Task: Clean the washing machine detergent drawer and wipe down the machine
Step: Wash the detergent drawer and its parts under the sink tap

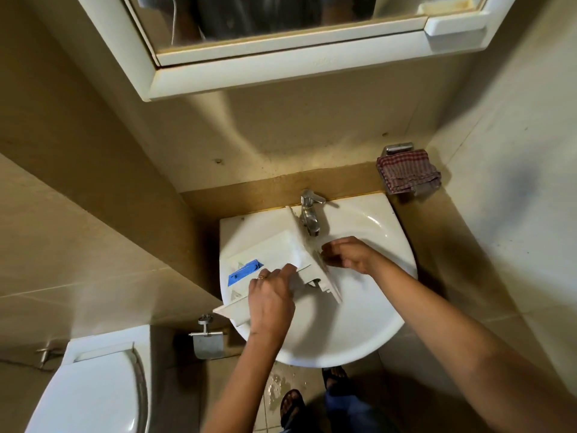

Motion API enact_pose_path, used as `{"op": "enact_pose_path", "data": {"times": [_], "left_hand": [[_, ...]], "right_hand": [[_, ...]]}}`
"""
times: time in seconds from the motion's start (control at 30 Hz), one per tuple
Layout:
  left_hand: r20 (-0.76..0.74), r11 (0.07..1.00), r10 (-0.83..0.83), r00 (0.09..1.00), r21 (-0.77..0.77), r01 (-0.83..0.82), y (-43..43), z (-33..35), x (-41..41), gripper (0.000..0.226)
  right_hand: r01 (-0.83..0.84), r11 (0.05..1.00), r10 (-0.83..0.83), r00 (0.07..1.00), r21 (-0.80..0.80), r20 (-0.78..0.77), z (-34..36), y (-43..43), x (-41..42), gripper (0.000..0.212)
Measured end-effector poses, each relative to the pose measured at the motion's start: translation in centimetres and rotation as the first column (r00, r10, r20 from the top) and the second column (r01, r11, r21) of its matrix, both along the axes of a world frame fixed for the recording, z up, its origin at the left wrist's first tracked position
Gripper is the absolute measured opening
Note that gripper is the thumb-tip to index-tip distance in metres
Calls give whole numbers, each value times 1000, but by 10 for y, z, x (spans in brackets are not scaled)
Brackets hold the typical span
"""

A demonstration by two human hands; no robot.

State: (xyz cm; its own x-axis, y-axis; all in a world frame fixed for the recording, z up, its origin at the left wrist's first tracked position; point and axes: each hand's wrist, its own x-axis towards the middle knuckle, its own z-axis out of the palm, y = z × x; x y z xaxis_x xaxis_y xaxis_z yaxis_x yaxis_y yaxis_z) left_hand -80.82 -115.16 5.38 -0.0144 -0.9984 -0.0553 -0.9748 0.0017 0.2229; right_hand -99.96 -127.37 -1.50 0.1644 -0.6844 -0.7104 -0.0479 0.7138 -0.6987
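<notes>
Toilet (93, 395) sits way down at 8 o'clock, with the roll holder (207, 342) next to it. The detergent drawer (274, 248) is out of the machine and lying across the sink (359, 339), its blue insert (243, 271) at the 9 o'clock end and the front panel tucked right under the tap (309, 214) at 12. Left hand (270, 303) has its fingers wrapped round the near side wall, holding it up. Right hand (349, 254) is at 3 o'clock with fingers curled in narrow against the front panel; can't tell if it's pinching or just touching. Honestly my worry is that a wet, soapy drawer held by one wall could slip and smack the basin or tap, cracking the plastic. Checked cloth (407, 175) hangs at 1 o'clock.
</notes>
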Motion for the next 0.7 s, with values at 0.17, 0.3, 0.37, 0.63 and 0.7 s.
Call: {"op": "enact_pose_path", "data": {"times": [0.17,0.3,0.37,0.63,0.7], "left_hand": [[-186,1000,27,982,19,-24,0,11,30,49],[-389,999,37,921,33,-26,1,21,46,48],[-428,999,5,904,43,15,0,24,55,51],[-661,992,28,750,108,58,3,39,76,50],[-759,988,97,644,154,32,5,37,81,52]], "right_hand": [[-62,966,-24,945,-252,-325,26,-32,1,22],[-263,876,-30,807,-405,-590,45,-52,11,30],[-338,836,-17,772,-433,-636,55,-56,19,34],[-393,801,-11,745,-451,-667,70,-53,37,17],[-408,805,14,740,-432,-673,71,-52,34,23]]}}
